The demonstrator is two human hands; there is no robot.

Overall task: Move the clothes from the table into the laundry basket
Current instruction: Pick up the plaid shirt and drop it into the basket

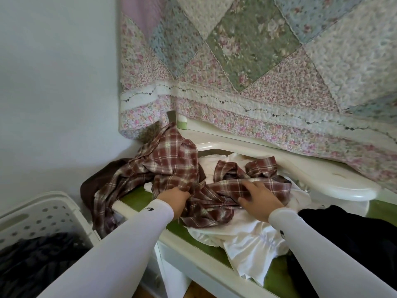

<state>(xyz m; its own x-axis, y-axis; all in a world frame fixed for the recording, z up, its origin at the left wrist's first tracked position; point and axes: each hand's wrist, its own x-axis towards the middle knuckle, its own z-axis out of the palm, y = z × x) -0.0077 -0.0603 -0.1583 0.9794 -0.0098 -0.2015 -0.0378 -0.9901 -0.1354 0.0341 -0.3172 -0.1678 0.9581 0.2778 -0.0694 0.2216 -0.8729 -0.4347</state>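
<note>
Plaid shirt sprawls across the counter, long axis running approx 9-to-3 o'clock, on top of white clothes. Left hand has its grip bunched shut on plaid cloth near the shirt's middle; right hand lies flat on the shirt's 3 o'clock end, fingers spread, not clamped. Laundry basket sits at 8 o'clock from the left hand, w/ dark clothes in it, so the left arm's nearer for the carry.

Two hands; one basket; perhaps four garments on table; one quilt.
</note>
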